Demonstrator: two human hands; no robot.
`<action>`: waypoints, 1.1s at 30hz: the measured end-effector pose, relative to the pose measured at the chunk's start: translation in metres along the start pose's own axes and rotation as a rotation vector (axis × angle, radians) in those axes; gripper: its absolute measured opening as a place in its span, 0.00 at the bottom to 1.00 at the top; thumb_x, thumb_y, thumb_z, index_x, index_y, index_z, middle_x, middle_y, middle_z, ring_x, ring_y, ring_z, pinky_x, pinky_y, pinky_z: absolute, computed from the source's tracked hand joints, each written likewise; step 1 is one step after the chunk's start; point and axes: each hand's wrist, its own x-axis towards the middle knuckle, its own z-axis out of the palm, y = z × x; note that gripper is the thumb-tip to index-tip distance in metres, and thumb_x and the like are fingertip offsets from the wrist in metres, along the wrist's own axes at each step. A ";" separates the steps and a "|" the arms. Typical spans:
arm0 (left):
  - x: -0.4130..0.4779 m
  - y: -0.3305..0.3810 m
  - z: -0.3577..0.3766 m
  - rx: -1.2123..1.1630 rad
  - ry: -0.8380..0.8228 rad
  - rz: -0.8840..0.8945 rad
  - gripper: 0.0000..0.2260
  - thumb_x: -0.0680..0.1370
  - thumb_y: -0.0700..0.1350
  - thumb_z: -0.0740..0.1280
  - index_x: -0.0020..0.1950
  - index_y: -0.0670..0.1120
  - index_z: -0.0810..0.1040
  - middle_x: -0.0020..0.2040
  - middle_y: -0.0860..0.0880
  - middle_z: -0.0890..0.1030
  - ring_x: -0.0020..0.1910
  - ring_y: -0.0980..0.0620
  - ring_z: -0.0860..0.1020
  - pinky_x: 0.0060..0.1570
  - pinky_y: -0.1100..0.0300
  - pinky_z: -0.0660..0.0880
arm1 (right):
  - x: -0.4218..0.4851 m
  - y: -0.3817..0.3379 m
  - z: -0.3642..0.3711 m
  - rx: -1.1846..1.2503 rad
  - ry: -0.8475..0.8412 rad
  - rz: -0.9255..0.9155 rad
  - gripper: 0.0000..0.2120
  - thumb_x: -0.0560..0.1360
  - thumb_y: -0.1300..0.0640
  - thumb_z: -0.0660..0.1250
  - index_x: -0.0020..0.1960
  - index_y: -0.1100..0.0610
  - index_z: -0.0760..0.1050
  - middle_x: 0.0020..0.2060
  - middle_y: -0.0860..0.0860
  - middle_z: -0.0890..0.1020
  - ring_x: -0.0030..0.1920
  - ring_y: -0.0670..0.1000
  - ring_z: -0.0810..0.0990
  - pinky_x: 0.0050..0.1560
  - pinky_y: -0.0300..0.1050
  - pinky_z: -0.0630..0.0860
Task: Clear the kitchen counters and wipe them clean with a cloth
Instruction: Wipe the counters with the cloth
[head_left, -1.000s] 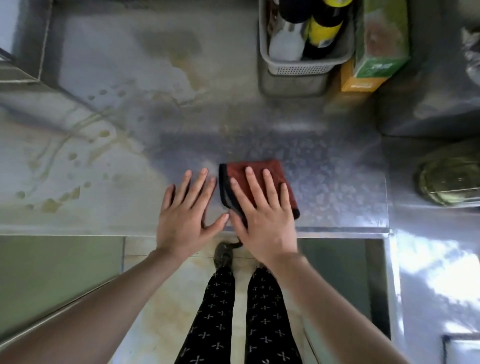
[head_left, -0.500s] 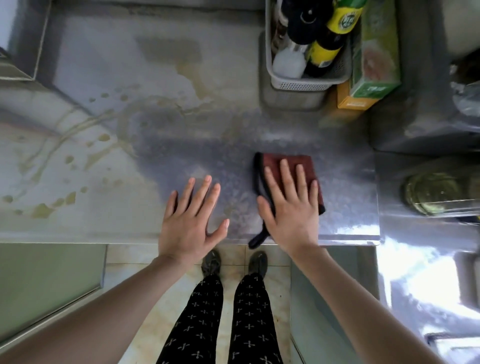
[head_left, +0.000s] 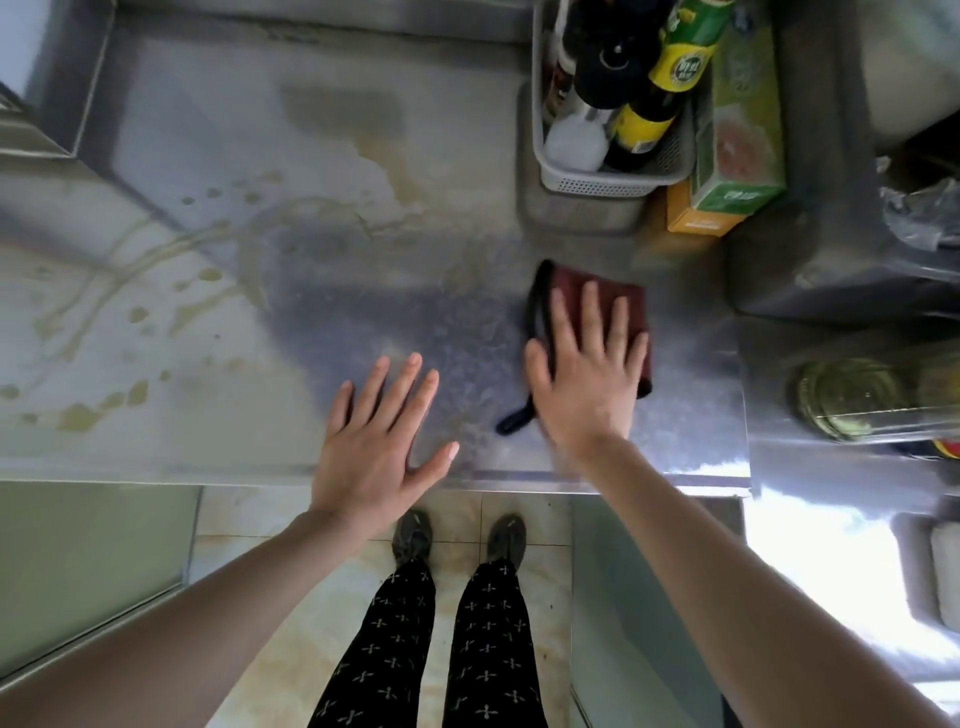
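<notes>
A folded dark red cloth (head_left: 569, 283) with a black edge and a black loop lies on the steel counter (head_left: 311, 156). My right hand (head_left: 584, 369) presses flat on the cloth, fingers spread, and covers most of it. My left hand (head_left: 379, 436) rests flat and open on the bare counter near the front edge, to the left of the cloth, holding nothing. Yellowish streaks and drops (head_left: 130, 312) mark the left part of the counter.
A white basket (head_left: 597, 179) of bottles stands at the back right, with a green box (head_left: 737, 135) on an orange box beside it. A glass lid (head_left: 847, 397) lies on the right. A raised steel block (head_left: 810, 234) borders the counter's right end. The front edge runs just under my wrists.
My right hand has slid the cloth to the right along the counter and slightly away from me. My left hand has stayed flat near the front edge.
</notes>
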 end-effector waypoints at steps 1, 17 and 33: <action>-0.001 -0.002 -0.002 -0.016 0.001 0.016 0.31 0.77 0.65 0.45 0.75 0.50 0.55 0.76 0.50 0.55 0.74 0.48 0.53 0.69 0.48 0.51 | -0.015 -0.011 0.005 -0.024 0.003 -0.106 0.27 0.79 0.40 0.46 0.76 0.45 0.47 0.77 0.52 0.51 0.76 0.61 0.47 0.72 0.61 0.43; 0.014 -0.057 -0.015 -0.032 0.012 0.102 0.24 0.80 0.55 0.45 0.73 0.47 0.62 0.75 0.48 0.59 0.73 0.46 0.59 0.66 0.43 0.61 | -0.071 -0.071 0.028 0.020 0.026 0.006 0.28 0.78 0.40 0.47 0.76 0.48 0.53 0.75 0.55 0.58 0.74 0.64 0.55 0.71 0.63 0.46; 0.011 -0.059 -0.013 -0.082 0.058 0.097 0.25 0.80 0.57 0.44 0.73 0.48 0.61 0.74 0.49 0.61 0.73 0.48 0.57 0.69 0.49 0.55 | 0.058 -0.043 -0.006 0.034 0.042 -0.100 0.26 0.79 0.43 0.48 0.76 0.45 0.53 0.77 0.50 0.54 0.76 0.59 0.49 0.73 0.59 0.45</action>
